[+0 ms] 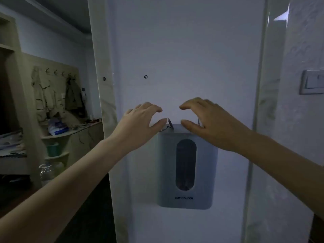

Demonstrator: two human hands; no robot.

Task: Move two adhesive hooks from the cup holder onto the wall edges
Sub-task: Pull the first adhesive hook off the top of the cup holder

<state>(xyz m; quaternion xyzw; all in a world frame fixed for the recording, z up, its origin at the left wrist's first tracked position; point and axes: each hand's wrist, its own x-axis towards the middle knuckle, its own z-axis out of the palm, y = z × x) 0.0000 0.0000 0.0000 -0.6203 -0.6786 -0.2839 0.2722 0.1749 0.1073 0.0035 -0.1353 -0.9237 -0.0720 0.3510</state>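
A grey cup holder [185, 172] with a dark oval window hangs on a white wall panel [184, 58]. On its top left corner stands a clear and metal adhesive hook [168, 125]; my left hand [140, 123] curls over it, thumb tip touching the hook, fingers apart above. My right hand [210, 123] arches over the top right corner, where a sliver of a second hook [199, 122] shows behind the thumb. Whether either hand grips its hook is hidden by the fingers.
The panel has pale trim edges at left [103, 102] and right [261, 102]. A light switch [312, 82] sits on the right wall. To the left are a coat rack with jackets [52, 95] and cluttered shelves [57, 134].
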